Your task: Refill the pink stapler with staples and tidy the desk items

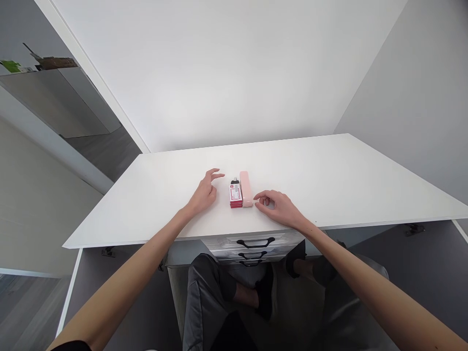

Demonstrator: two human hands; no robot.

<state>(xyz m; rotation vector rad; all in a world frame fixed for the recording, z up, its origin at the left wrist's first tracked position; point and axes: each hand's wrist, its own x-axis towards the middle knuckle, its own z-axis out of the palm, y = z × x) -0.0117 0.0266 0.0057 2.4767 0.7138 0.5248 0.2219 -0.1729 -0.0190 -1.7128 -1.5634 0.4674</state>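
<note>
A small stack of red-and-white boxes point(236, 195) lies on the white countertop point(310, 170). Right beside it stands a long, narrow pink item point(245, 189) with rounded ends, perhaps a stapler. Behind the boxes a small black piece with a silvery tip point(235, 181) shows, its kind unclear. My left hand point(204, 191) hovers or rests left of the boxes, fingers apart, holding nothing. To the right of the pink item is my right hand point(276, 207), its thumb and curled fingers parted by a gap. Nothing shows between them, and the fingertips are close to the pink item's near end.
Below the counter are white drawers with black handles point(256, 243), and open cabinet space with hinges point(415, 229) flanks them. My legs point(206, 297) are under the front edge. A white wall point(237, 73) rises behind; a doorway opens at left.
</note>
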